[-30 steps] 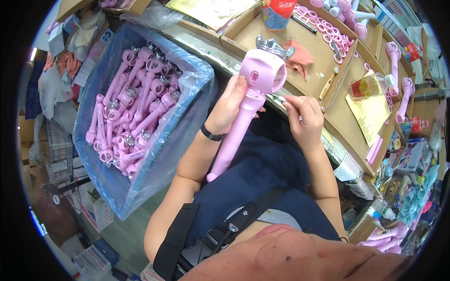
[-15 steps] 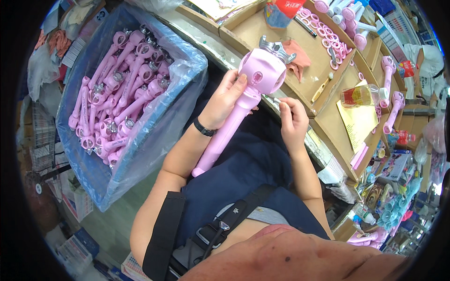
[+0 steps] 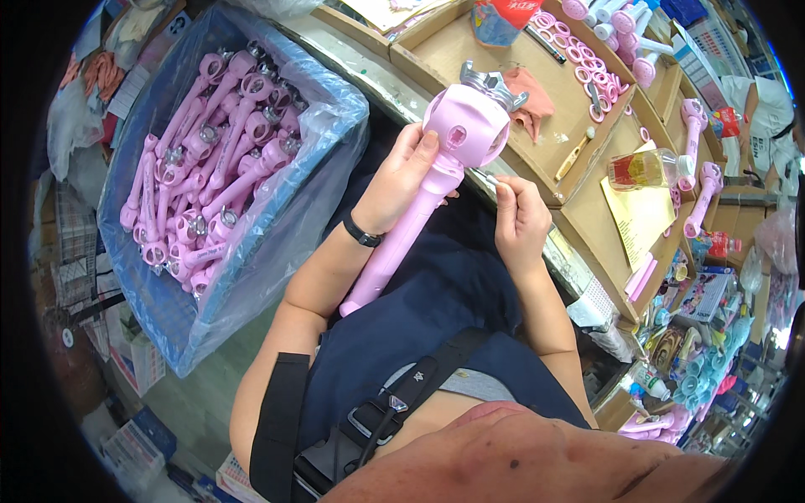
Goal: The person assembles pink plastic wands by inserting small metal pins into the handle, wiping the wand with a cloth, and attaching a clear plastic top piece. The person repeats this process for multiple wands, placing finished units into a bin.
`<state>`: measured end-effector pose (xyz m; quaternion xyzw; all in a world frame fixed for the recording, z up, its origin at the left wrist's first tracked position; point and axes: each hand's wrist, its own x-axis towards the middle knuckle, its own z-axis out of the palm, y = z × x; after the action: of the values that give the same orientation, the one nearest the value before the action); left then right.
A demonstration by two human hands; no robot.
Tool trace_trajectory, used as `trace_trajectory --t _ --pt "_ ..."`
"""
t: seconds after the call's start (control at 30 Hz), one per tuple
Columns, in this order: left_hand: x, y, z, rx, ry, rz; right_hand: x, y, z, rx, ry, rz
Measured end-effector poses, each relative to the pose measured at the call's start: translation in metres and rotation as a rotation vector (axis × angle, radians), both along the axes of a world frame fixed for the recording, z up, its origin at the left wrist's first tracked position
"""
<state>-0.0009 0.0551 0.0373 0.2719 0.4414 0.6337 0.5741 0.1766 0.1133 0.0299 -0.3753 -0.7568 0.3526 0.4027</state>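
A pink toy wand (image 3: 404, 233) with a round, hollow head is gripped in my left hand (image 3: 392, 186) just below that head. The wand slants across my lap, head up and to the right. A silver crown-like piece (image 3: 495, 87) tops it. To the right of the wand's neck, my right hand (image 3: 523, 220) pinches a thin, light-coloured stick (image 3: 487, 177) with a silvery look. Its tip points at the wand's neck; whether they touch I cannot tell. Most of the stick is hidden by the fingers.
At left stands a blue, plastic-lined crate (image 3: 340, 109) full of similar wands. On the right, cardboard trays (image 3: 470, 42) hold pink rings (image 3: 587, 67), an orange cloth (image 3: 530, 99) and a brush (image 3: 573, 156). Beyond lie a bottle (image 3: 641, 171) and yellow paper (image 3: 631, 220).
My left hand and the wand have shifted very slightly to the left. More of the stick's silvery tip shows ahead of my right fingers, which have turned a little.
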Motion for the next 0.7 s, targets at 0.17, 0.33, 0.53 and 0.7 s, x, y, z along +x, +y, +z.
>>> trace_trajectory --t 0.17,0.33,0.53,0.7 --pt "0.003 0.004 -0.007 0.091 0.316 0.04 0.005 0.007 0.006 -0.93 0.28 0.095" --pt "0.009 0.009 0.0 0.222 1.016 0.322 -0.003 -0.007 -0.001 -0.373 0.072 0.052" --pt "0.012 0.015 0.008 0.114 1.32 0.454 -0.003 -0.003 -0.018 0.484 -0.257 -0.052" --pt "0.016 0.015 0.001 0.063 1.411 0.452 0.003 0.004 -0.016 -0.345 0.012 0.116"
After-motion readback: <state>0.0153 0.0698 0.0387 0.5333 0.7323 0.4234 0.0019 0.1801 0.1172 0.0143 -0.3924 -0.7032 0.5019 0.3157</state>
